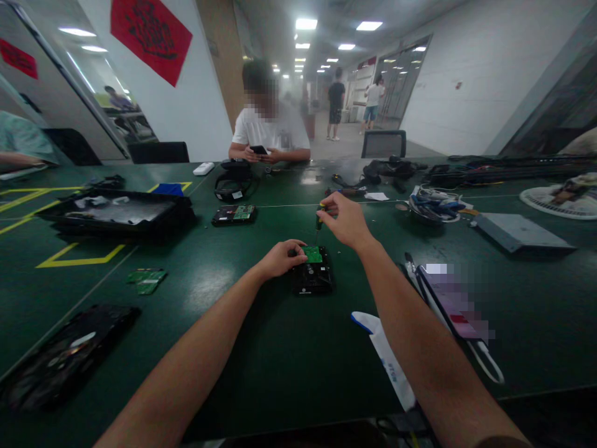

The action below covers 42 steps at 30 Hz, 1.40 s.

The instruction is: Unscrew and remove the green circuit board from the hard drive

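A black hard drive (pixel 313 278) with a green circuit board (pixel 312 254) on top lies on the dark green table (pixel 289 348) in front of me. My left hand (pixel 282 257) is closed on the drive's far left corner and steadies it. My right hand (pixel 346 219) is closed on the handle of a small screwdriver (pixel 319 223) that stands nearly upright, its tip down at the far edge of the circuit board.
Another hard drive (pixel 234 214) lies farther off to the left, by a black tray (pixel 116 214). Loose green boards (pixel 147 279) and a black bag (pixel 65 354) lie at left. A phone (pixel 454 298) and white strap (pixel 387 361) are at right. A seated person (pixel 268 134) faces me across the table.
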Available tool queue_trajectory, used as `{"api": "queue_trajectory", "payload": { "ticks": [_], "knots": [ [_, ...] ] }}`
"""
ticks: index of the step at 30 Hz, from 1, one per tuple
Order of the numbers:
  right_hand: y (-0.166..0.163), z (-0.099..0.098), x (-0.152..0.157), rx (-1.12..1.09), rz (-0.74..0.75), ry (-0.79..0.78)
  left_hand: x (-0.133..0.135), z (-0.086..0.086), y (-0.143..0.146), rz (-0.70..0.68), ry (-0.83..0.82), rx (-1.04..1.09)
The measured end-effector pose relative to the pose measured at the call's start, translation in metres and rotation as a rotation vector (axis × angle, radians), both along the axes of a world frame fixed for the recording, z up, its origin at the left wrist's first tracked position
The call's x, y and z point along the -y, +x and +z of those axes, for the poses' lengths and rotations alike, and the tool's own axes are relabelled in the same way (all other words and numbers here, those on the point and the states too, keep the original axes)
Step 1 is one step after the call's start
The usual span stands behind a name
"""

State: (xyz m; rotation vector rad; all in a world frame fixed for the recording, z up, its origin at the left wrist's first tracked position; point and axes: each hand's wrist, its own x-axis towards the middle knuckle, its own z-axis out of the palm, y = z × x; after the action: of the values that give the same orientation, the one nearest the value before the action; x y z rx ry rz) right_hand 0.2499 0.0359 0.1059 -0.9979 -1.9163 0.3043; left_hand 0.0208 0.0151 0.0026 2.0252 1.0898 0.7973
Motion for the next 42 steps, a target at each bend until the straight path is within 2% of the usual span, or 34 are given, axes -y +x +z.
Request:
{"api": "queue_trajectory", "payload": {
  "ticks": [7,12,28,35,42],
  "knots": [
    [0.0017,0.0001,-0.001,0.024,0.002,0.019,-0.0001,-0.0002,0.0002,0.0,-0.039,0.006],
    [0.0015,0.0007,0.0002,-0.021,0.0,-0.02,-0.0009,-0.0009,-0.0001,-0.002,-0.015,0.002],
    [0.0007,0.0,-0.0007,0.0,-0.001,0.02,-0.0042,-0.0048,-0.0015,-0.01,0.004,0.017],
    [0.0012,0.0015,-0.0002,-0.016,-0.055,-0.006,-0.0012,-0.0014,-0.0004,-0.01,-0.021,0.023],
    [0.0009,0.0009,-0.0005,0.024,-0.003,0.018,-0.0024,-0.0036,-0.0016,-0.009,-0.021,0.024]
  ]
}}
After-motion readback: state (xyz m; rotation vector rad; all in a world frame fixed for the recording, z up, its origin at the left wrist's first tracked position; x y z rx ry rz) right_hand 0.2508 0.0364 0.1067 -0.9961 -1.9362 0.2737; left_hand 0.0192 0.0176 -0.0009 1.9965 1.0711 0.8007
